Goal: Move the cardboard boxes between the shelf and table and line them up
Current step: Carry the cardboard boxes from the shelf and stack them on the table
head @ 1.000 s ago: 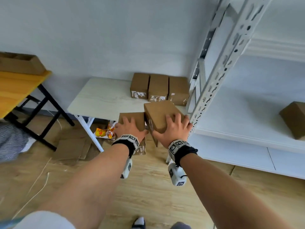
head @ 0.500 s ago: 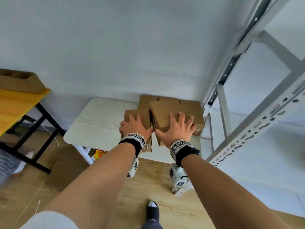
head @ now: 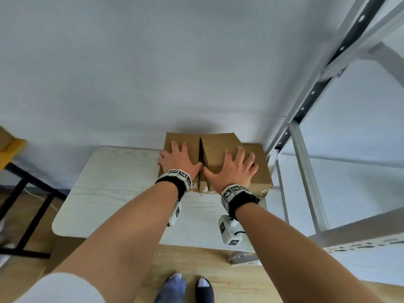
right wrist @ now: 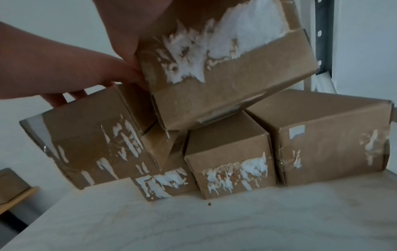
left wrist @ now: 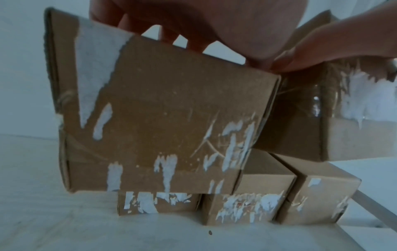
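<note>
Cardboard fills both your hands: your left hand (head: 177, 162) grips one box (left wrist: 154, 108), your right hand (head: 232, 169) grips a tilted box (right wrist: 225, 68), both above the three-box row (right wrist: 232, 161) on the white table (head: 113, 193)

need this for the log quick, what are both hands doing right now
Left hand: grips the left cardboard box from above.
Right hand: grips the right cardboard box from above.

Black wristbands (head: 172, 184) with black-and-white square markers, white wrist cameras (head: 228, 232), white sleeve (head: 63, 288), grey socks (head: 172, 287)
</note>
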The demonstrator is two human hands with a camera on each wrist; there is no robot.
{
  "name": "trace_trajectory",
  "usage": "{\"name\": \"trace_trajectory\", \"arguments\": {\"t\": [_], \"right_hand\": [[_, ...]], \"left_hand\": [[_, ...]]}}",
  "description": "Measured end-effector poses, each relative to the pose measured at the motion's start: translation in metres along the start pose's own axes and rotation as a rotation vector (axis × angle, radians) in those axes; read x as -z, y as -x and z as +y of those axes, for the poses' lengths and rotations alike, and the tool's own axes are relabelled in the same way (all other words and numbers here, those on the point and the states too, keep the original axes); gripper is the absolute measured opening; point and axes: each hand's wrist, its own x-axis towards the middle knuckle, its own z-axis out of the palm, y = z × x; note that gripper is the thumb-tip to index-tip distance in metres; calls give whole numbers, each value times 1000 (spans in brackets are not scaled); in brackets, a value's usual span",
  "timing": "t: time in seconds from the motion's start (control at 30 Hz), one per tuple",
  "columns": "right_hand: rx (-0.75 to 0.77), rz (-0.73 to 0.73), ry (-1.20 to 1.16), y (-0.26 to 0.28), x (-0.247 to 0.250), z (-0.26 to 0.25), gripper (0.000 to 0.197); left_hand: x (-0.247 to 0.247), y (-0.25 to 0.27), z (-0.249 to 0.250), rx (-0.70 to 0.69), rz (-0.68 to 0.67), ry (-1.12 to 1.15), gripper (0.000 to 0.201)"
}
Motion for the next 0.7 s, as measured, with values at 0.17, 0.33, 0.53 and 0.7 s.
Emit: {"name": "trace_trajectory", "arguments": {"t": [0.17, 0.33, 0.53, 0.7], "right_hand": [[-88, -104, 8, -13, -23, -13, 104], [-140, -191, 57, -18, -42, -21, 114], [-148, -196, 104, -25, -52, -28, 124], [-157, -184, 94, -16, -46, -30, 118]], "left_hand": [[-16, -31, -1, -43, -44, 18, 98], [-22, -55, -1, -119, -30, -10, 98], [-23, -64, -1, -145, -26, -15, 95], [-16, -58, -6, -229, -12, -38, 91]]}}
